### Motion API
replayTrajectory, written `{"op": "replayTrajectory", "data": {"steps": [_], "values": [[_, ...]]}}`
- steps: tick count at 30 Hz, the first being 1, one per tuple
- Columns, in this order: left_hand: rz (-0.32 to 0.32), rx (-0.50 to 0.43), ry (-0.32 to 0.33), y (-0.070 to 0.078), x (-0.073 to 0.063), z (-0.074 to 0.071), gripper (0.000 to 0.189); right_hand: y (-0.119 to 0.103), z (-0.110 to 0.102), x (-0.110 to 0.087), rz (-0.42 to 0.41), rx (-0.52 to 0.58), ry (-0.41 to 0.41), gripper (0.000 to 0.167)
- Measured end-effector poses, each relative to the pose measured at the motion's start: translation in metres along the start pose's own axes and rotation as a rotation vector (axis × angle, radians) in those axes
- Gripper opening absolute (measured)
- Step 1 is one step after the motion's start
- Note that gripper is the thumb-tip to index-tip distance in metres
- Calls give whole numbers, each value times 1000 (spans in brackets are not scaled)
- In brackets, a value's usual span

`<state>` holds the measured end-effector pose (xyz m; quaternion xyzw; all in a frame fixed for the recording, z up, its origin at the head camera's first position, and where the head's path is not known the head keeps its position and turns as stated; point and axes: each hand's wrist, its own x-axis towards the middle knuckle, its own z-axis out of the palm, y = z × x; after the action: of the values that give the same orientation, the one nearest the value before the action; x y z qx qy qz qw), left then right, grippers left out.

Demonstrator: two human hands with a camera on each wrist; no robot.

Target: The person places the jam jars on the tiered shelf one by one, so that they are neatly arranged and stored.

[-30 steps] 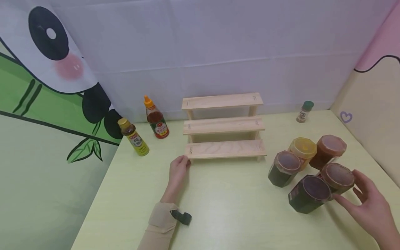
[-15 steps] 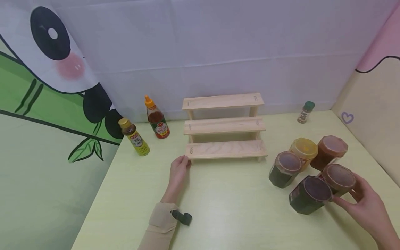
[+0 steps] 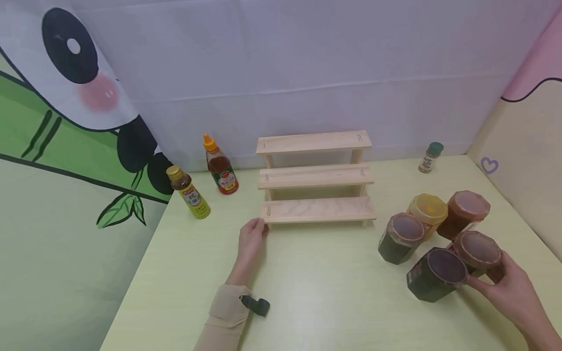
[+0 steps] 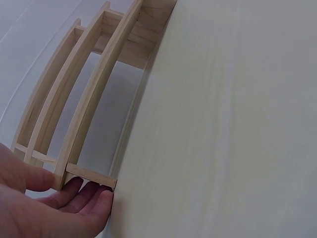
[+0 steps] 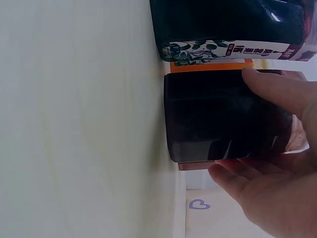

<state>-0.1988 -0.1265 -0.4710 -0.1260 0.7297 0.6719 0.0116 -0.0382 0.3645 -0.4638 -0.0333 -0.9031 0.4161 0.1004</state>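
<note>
On the table stands a three-tier wooden shelf (image 3: 318, 209). My left hand (image 3: 251, 241) holds its lower left front corner; in the left wrist view the thumb (image 4: 39, 178) presses the board's end while the fingers curl by the leg. At right, my right hand (image 3: 511, 290) grips a dark jar with a brownish top (image 3: 477, 247). Seen from the right wrist, the thumb (image 5: 277, 89) lies along one side of this jar and the fingers reach round the opposite side. Close beside it is another dark jar (image 3: 434, 278) with a printed label.
Near the held jar stand another dark jar (image 3: 399, 241), a yellow-topped jar (image 3: 428, 212) and a reddish-brown jar (image 3: 463, 214). A small green-capped shaker (image 3: 430, 158) is at the back right. Left of the shelf are a sauce bottle (image 3: 223, 173) and an oil bottle (image 3: 190, 195).
The fingers of my right hand have slid further round the brownish-topped jar and closed in on it. My left hand has stayed on the shelf corner.
</note>
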Motion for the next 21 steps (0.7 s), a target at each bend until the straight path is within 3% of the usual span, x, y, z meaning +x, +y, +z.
{"op": "replayTrajectory", "data": {"steps": [8, 15, 21], "values": [[-1, -9, -7, -1, 0, 0, 32, 4, 1, 1, 9, 45, 7, 81], [0, 2, 1, -2, 0, -1, 32, 4, -1, 4, 32, 161, 25, 67], [4, 5, 0, -1, 0, 0, 32, 1, -3, 4, 53, 176, 27, 65]]}}
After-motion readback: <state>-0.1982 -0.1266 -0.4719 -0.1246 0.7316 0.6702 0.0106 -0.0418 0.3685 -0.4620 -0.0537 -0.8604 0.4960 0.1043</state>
